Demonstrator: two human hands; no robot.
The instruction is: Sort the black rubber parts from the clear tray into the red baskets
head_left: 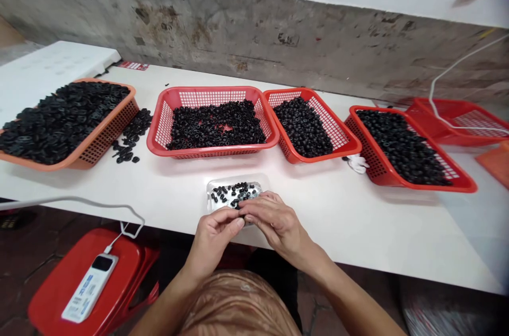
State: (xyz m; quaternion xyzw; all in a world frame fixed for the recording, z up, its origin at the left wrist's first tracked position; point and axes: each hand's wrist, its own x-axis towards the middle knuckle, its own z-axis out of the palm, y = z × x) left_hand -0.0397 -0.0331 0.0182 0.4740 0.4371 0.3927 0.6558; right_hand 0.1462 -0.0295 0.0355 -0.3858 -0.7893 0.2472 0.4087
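My left hand [217, 235] and my right hand [278, 222] meet over the table's front edge, fingertips pinched together. Between them is a small black part [242, 215], mostly covered by the fingers; its exact shape cannot be made out. Just behind the hands lies a shallow clear tray [210, 203] with several small black cylindrical pieces [222, 193] scattered in it. My right hand partly hides the tray's near right side. Beyond it stands a pink-red mesh basket [210, 153] holding many small black ring-like parts [214, 124].
Two red baskets [296, 158] [397, 185] of black parts stand to the right, with a crumpled white scrap [358, 164] between them. At left, an orange basket [79, 156] is heaped with flat black rings; loose ones [131, 137] lie beside it. A red stool [119, 267] carries a white power bank [90, 287].
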